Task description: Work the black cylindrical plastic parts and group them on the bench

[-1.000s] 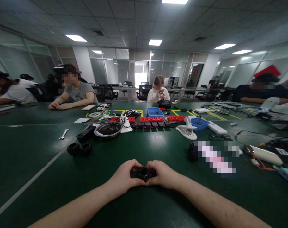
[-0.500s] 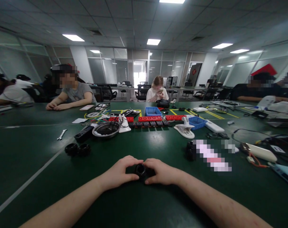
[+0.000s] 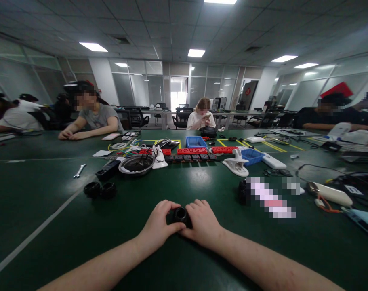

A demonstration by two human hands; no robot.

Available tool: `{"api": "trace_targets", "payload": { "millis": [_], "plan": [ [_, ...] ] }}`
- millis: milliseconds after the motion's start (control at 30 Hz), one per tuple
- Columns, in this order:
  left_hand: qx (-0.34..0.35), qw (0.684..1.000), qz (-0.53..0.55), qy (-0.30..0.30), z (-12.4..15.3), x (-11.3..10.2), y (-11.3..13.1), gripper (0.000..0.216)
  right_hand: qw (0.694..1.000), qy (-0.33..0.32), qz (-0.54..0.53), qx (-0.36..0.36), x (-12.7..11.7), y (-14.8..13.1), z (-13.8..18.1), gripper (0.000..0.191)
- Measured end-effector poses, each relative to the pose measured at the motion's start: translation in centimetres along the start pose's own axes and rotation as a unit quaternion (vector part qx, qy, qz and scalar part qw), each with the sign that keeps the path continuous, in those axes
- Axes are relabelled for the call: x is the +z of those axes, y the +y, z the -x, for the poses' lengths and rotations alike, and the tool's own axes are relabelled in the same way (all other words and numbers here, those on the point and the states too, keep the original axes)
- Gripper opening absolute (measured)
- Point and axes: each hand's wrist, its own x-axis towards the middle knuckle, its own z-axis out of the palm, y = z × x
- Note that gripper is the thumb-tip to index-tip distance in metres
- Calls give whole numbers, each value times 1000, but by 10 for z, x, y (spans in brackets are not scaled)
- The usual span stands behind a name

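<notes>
A small black round part (image 3: 180, 214) with a hole in its top sits between my two hands just above the green table (image 3: 50, 210). My left hand (image 3: 158, 224) curls round its left side, thumb below and fingers over the top. My right hand (image 3: 202, 223) wraps its right side, fingers bent over it. Both hands grip the part together, near the table's front edge.
Two black rings (image 3: 99, 190) lie to the left, with a wrench (image 3: 80, 171) beyond. A metal bowl (image 3: 136, 165), red and black strips (image 3: 192, 154), blue bins (image 3: 196, 142), a white clamp (image 3: 236, 165) and cables lie further back. Several people sit around the table.
My hands have closed in more tightly over the black part, the right hand turning further over it. The part has stayed at about the same spot.
</notes>
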Motion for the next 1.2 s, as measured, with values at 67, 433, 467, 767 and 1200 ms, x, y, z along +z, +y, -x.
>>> {"api": "trace_targets", "payload": {
  "millis": [67,433,467,767,1200],
  "plan": [
    [8,1000,9,-7,-1,0,-1,32,999,5,-25,-22,-3,2,0,44],
    [67,987,60,-135,-7,-14,-1,36,947,-164,-250,-115,-11,38,-17,27],
    [62,988,57,-129,-6,-12,0,35,954,-158,-235,-94,-10,34,-16,31],
    [21,999,18,-41,-5,-2,-1,31,1000,-13,-21,5,2,4,-6,50],
    [56,990,47,-123,-12,-11,-8,35,972,-114,-178,-104,-1,35,-22,37]
  ]
}}
